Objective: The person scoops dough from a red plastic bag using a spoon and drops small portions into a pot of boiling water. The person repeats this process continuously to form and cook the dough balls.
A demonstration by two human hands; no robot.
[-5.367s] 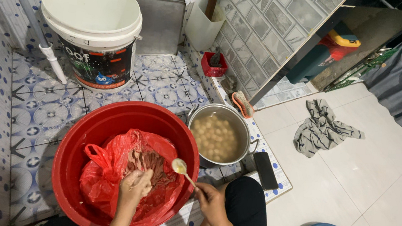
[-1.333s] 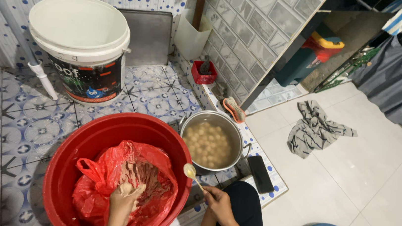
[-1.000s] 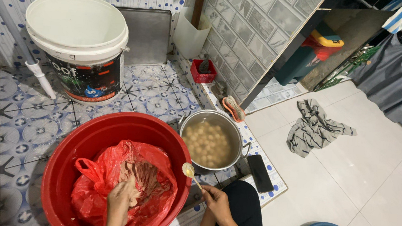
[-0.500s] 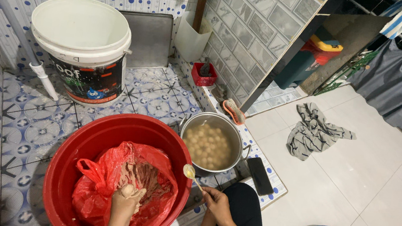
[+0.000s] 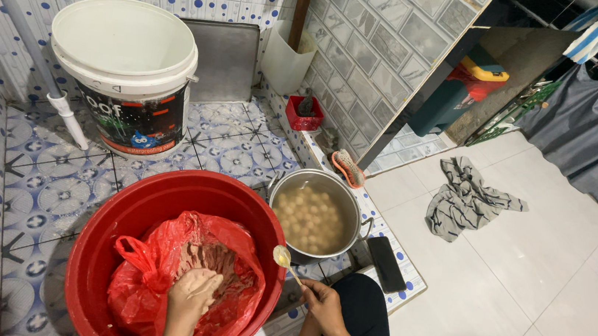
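The left hand (image 5: pixel 191 294) pressed into a soft, reddish-brown paste (image 5: pixel 218 271), fingers curled closed on a lump of it, inside a crinkled red plastic bag (image 5: pixel 146 285) lining a round red basin (image 5: pixel 132 210). At three o'clock, the right hand (image 5: pixel 322 304) pinched a slim spoon (image 5: pixel 282 257), its bowl glossy. Beyond, at one o'clock, a steel pot (image 5: pixel 312 217) held pale round balls (image 5: pixel 308 217) in cloudy water.
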